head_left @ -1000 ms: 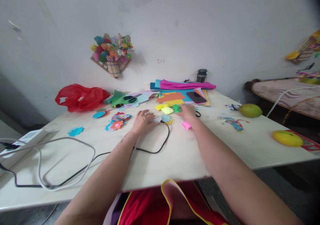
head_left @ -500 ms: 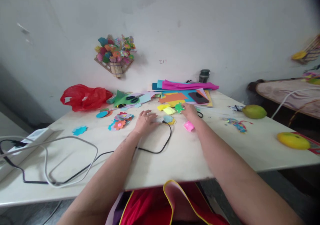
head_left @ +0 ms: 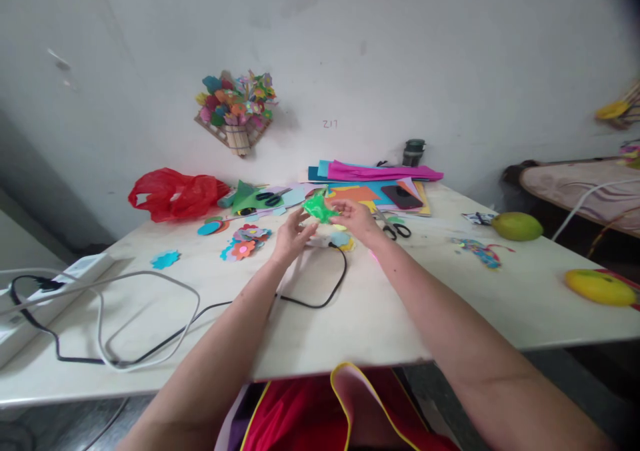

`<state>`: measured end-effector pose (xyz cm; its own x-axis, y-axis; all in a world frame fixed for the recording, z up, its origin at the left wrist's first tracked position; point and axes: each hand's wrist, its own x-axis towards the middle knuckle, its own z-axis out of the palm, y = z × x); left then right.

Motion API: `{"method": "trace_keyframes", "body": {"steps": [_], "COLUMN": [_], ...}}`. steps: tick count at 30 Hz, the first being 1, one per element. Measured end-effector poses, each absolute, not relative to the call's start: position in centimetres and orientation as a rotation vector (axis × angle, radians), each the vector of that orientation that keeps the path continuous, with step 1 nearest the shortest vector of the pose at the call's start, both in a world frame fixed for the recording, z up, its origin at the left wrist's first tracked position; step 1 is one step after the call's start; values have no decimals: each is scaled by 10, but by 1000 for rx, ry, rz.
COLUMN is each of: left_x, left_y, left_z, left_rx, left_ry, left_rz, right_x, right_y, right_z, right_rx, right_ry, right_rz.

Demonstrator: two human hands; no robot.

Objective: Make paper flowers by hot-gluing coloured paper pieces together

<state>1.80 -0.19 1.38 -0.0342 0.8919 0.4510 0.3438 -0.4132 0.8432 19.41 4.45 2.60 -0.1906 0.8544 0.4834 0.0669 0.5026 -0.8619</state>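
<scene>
Above the table, my right hand [head_left: 356, 221] pinches the right edge of a small shiny green plastic packet [head_left: 319, 208]. At the packet's left side is my left hand [head_left: 294, 236], thumb and fingers apart; whether its fingertips touch the packet is unclear. Beneath the hands lie pale blue and yellow paper pieces [head_left: 341, 239] and the end of a black cord [head_left: 334, 245]. Scissors [head_left: 396, 229] rest just past my right wrist, partly hidden by it. A pile of paper flowers [head_left: 245, 243] is left of my left hand.
A red plastic bag [head_left: 175, 194], more scissors [head_left: 270, 197] and coloured sheets [head_left: 350, 194] lie along the back, with a phone [head_left: 403, 197]. Looped cables and a white power strip [head_left: 55, 297] occupy the left. Mangoes [head_left: 517, 226] sit at the right.
My right hand has lifted the green packet off the table and carried it left, towards my left hand. My left hand has risen slightly. The scissors by my right wrist show more.
</scene>
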Motion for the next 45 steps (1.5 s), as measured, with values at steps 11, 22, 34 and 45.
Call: {"method": "trace_keyframes", "body": {"steps": [11, 22, 34, 45], "left_x": [12, 11, 15, 9], "left_y": [-3, -1, -3, -6], "left_z": [20, 17, 16, 23], "left_rx": [1055, 916, 1016, 1041], "left_ry": [819, 810, 825, 923], "left_rz": [1483, 1516, 1497, 1450], "right_x": [176, 173, 174, 179], "right_y": [21, 19, 15, 18], "right_z": [27, 26, 25, 27], "right_rx": [-587, -694, -800, -809], "right_ry": [-1493, -1514, -1673, -1726], "right_rz": [1276, 1158, 1264, 1222]}}
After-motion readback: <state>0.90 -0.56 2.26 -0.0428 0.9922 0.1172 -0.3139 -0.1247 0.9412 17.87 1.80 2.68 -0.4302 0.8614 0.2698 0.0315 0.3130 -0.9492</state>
